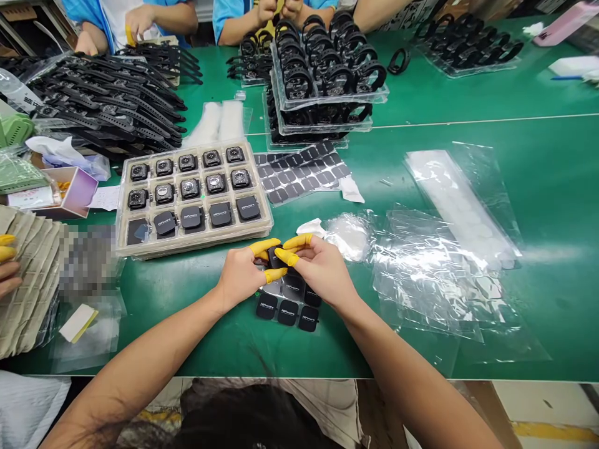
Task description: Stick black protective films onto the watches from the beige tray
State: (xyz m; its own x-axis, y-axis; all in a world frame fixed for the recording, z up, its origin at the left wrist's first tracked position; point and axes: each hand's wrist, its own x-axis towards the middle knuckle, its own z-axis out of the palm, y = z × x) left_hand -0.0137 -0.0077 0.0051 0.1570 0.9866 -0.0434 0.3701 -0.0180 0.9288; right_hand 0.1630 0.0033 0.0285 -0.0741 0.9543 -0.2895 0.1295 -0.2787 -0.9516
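Note:
Yellow finger cots cover several of my fingertips. My left hand [241, 272] pinches the left edge of a small black square watch case [275, 257]. The thumb and fingers of my right hand [321, 268] are closed at the same watch case from the right and hide part of it. Just beneath my hands lies a clear sheet with black square screen stickers [287, 313], printed with white lettering. Left of my hands stands a blister tray [194, 240] of watch cases. In its nearest row several carry the black stickers, and the near-left pocket has no watch case in it.
Stacked trays of strapped watches [327, 93] stand at the back centre. A heap of black watch straps [107, 106] fills the back left. Clear plastic films [430, 274] lie at right. Co-workers' hands [140, 24] are across the green table; another hand [7, 268] shows at the left edge.

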